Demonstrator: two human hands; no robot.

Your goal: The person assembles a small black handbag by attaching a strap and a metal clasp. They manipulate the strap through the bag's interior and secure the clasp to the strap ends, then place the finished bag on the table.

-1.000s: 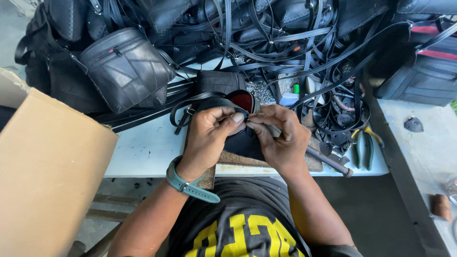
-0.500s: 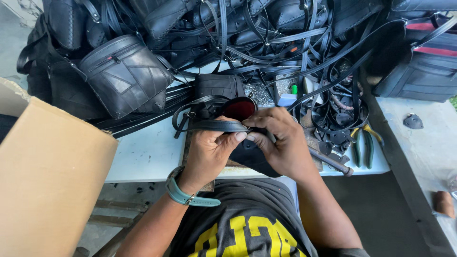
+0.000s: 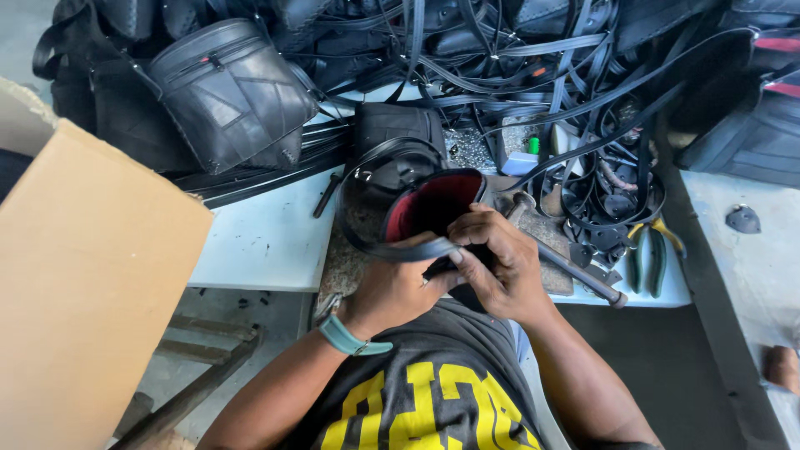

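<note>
While a small black pouch (image 3: 421, 208) with a red lining sat tilted open at the centre of the frame, just above the pale surface (image 3: 258, 242), both hands closed on it. The left hand (image 3: 392, 287) pinched its black strap (image 3: 408, 250); the right hand (image 3: 500, 267) gripped the rim. A black bag (image 3: 229, 92) lay upper left, green-handled pliers (image 3: 654, 254) right, a cardboard box (image 3: 83, 292) at left.
</note>
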